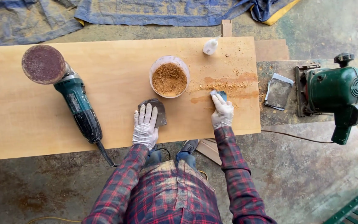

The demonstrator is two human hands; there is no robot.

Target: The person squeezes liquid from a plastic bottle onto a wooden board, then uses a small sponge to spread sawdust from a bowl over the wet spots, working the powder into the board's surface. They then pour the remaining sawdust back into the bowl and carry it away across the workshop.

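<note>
Right hand [222, 113] is gripping a small scraper [219, 95] in closed fingers, blade pressing the sawdust paste smear [228, 85] lying just ahead and rightward on the plywood board [21, 112]. Left hand [145, 124] is resting flat, fingers spread, on a dark scraper [161, 112], sawdust tub [169, 77] just ahead.

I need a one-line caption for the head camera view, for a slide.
Gloved right hand presses a small scraper on a wide plywood board; gloved left hand rests on a dark flat sheet.
</note>
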